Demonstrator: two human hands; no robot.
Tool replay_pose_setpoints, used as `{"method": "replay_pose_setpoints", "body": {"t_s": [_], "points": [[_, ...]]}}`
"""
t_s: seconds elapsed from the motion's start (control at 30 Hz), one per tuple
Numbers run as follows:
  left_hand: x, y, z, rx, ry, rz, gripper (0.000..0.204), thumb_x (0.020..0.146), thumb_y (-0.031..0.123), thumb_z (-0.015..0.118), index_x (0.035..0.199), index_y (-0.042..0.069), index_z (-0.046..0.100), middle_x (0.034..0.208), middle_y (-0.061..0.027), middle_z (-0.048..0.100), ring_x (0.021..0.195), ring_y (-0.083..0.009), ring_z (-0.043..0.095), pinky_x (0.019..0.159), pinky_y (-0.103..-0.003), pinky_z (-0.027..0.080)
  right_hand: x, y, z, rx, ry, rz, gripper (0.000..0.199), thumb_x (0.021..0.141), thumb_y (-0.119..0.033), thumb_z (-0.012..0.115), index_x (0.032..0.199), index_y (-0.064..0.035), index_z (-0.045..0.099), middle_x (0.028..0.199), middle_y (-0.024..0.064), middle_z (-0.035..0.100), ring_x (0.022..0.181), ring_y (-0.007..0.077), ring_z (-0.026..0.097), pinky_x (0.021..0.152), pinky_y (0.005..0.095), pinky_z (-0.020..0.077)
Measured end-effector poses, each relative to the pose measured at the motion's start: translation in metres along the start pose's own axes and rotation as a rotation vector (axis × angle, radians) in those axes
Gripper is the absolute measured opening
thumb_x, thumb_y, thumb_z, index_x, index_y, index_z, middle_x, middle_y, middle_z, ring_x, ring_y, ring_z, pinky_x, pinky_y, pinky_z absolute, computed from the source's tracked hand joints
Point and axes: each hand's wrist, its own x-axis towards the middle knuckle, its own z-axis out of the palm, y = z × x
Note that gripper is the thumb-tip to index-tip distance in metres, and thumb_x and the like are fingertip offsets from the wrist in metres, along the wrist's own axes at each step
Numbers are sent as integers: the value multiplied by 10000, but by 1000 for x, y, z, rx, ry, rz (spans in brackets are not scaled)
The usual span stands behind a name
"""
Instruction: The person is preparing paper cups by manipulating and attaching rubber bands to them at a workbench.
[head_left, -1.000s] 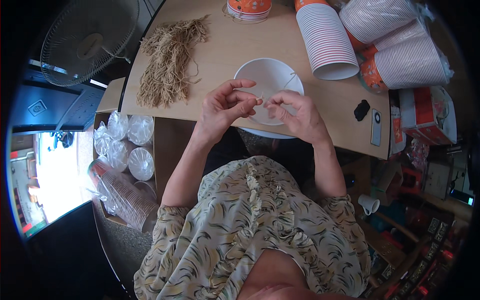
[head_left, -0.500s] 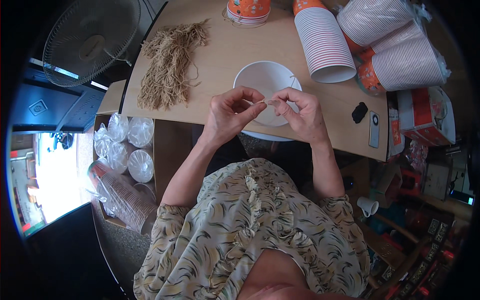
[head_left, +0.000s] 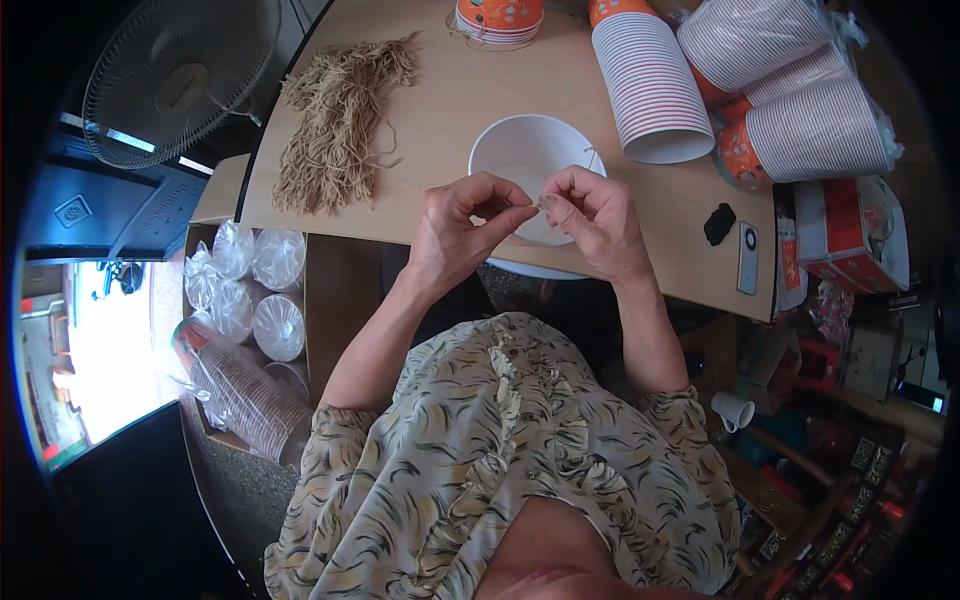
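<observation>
In front of me, a white paper cup stands with its mouth up at the table's near edge. My left hand is above its near rim, thumb and forefinger pinched together. My right hand mirrors it, with its fingertips almost touching the left's. A thin tan string seems to run between the two pinches, mostly hidden by the fingers. Past the right knuckles, a short strand shows against the cup's right rim. At the far left of the table lies a loose bundle of tan strings.
An orange patterned cup stack stands at the back, with string about it. More nested cups, some bagged, fill the right. A black lump and a phone lie near the right edge. Left are a fan and a carton of wrapped cups.
Both hands stay over the cup, still pinching. The fingertips have shifted slightly, and less of the string shows between them. The cup has hardly moved.
</observation>
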Motion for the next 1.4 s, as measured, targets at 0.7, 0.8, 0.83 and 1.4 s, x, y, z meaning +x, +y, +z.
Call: {"method": "replay_pose_setpoints", "body": {"t_s": [0.7,0.8,0.83,1.4], "points": [[5,4,-4,78,-11,94,174,861,69,792,1023,26,745,838,-46,725,715,-89,686,656,-250,563,-7,-19,-15,-247,1,-71,92,938,-70,695,960,17,670,837,-1,648,776,65,553,708,235,450],[5,5,-4,145,-23,171,150,851,82,799,994,45,766,870,-59,727,703,-114,698,644,-259,566,-7,-21,-13,-252,13,-116,91,936,-67,694,952,18,669,826,8,649,772,73,556,716,244,458],[5,5,-5,154,-24,190,125,853,85,798,967,43,769,883,-61,727,687,-117,696,634,-256,564,-7,-21,-12,-263,22,-144,92,935,-68,695,949,18,668,823,11,648,770,76,557,720,248,462],[-8,-17,-27,478,-51,262,106,786,163,815,883,160,773,1227,6,670,1367,-311,486,1086,-517,358,14,-15,-37,186,368,-128,112,967,-78,646,997,29,654,834,-3,601,774,76,533,730,217,433]]}}
